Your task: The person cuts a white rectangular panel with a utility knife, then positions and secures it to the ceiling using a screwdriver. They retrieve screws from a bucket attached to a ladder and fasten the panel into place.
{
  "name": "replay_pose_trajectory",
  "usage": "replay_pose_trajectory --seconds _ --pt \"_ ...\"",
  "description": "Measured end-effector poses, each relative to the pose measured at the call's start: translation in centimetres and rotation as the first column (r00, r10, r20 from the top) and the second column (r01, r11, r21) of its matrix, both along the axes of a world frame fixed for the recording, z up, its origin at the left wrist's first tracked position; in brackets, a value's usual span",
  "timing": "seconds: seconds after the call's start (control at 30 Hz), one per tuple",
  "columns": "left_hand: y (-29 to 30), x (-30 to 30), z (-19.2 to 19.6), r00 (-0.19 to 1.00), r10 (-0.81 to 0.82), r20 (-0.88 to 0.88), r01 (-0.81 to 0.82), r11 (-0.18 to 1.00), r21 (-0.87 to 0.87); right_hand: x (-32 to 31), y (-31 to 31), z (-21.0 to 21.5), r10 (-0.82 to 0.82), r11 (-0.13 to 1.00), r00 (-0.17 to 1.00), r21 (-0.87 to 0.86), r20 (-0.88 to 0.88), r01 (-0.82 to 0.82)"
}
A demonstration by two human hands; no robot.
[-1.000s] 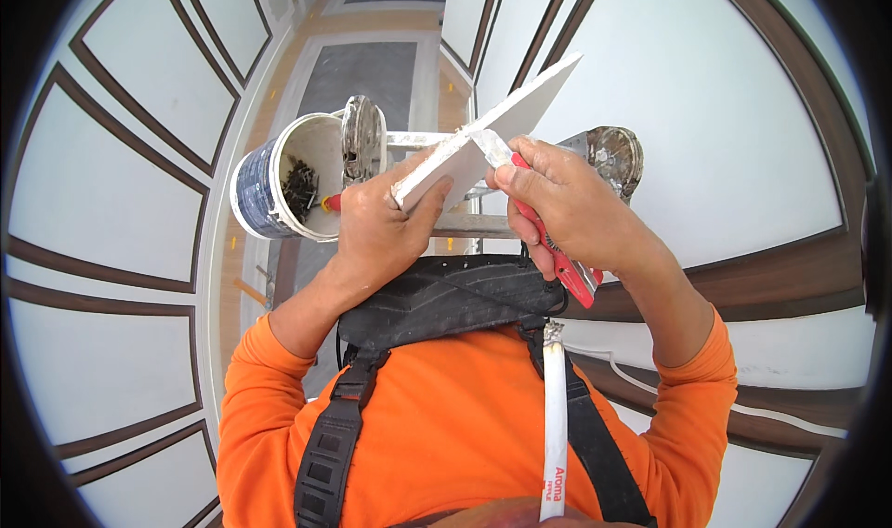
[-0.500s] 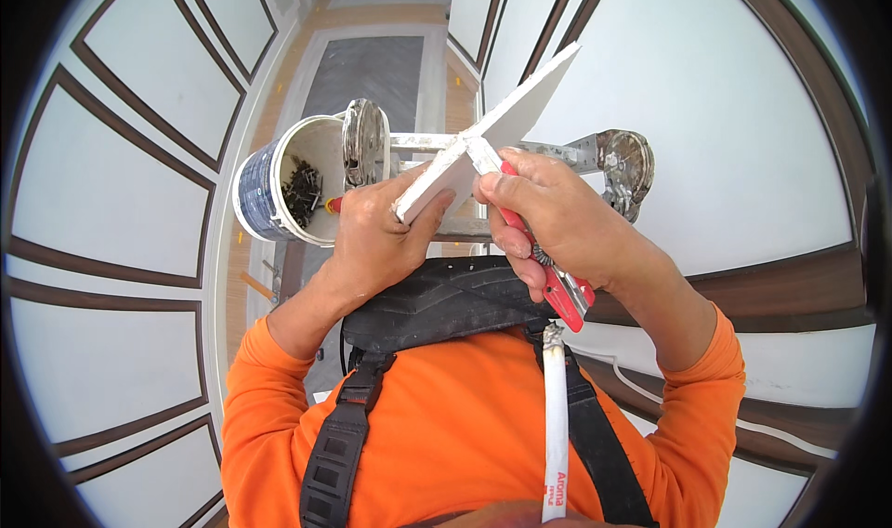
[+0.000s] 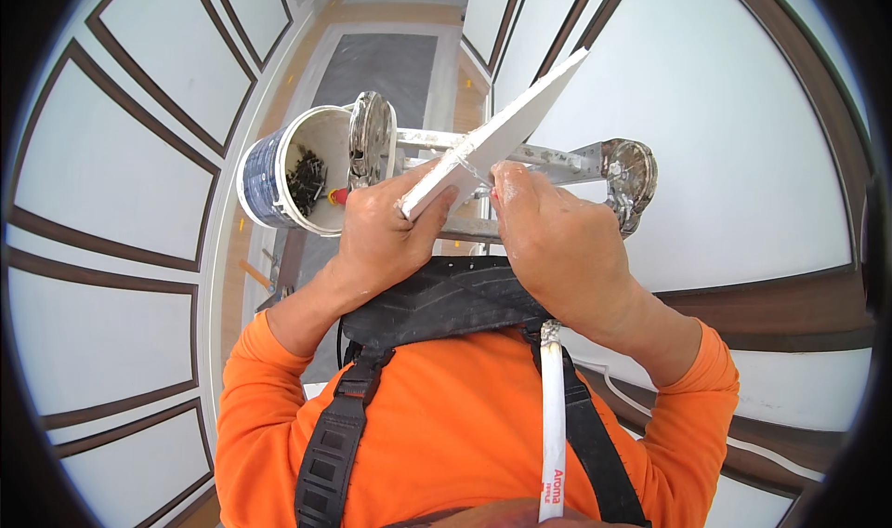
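Note:
A thin white board [image 3: 520, 124] slants up and away in front of my chest. My left hand [image 3: 386, 226] is closed around its near lower end, thumb on the right face. My right hand [image 3: 557, 231] is a closed fist beside the board's right face, around a red-handled utility knife. Only a bit of the knife's red [image 3: 495, 193] shows at the fingers now; most of its handle is hidden. A thin blade-like piece meets the board's face near a rough spot on its edge.
A paint-spattered metal stepladder [image 3: 576, 164] stands before me. Left of it, a white bucket [image 3: 325, 133] with a blue label holds dark screws [image 3: 305, 182] and a red-yellow handle [image 3: 338, 196]. Panelled walls [image 3: 121, 203] flank the corridor. A cigarette [image 3: 553, 426] juts into the lower view.
My right hand has turned over and dropped its wrist, so the knife's red handle is mostly out of sight. My left hand keeps its hold on the board.

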State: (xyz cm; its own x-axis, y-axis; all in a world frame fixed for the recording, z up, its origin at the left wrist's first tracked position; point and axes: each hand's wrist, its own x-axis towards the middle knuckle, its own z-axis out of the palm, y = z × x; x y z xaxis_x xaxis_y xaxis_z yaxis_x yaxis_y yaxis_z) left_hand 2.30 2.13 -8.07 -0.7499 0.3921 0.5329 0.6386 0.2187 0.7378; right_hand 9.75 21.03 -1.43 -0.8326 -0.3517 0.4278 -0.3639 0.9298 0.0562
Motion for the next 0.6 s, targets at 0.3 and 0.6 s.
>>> replay_pose_trajectory --seconds 0.3,0.6 --pt "-0.5 -0.4 0.2 0.995 -0.055 -0.08 0.051 0.997 -0.052 -0.4 -0.7 1.0 -0.077 0.978 0.994 0.197 0.078 0.061" --pt "-0.8 -1.0 -0.4 0.99 -0.039 -0.137 0.035 0.999 -0.031 -1.7 -1.1 2.7 0.004 0.998 0.967 0.063 0.254 -0.021"
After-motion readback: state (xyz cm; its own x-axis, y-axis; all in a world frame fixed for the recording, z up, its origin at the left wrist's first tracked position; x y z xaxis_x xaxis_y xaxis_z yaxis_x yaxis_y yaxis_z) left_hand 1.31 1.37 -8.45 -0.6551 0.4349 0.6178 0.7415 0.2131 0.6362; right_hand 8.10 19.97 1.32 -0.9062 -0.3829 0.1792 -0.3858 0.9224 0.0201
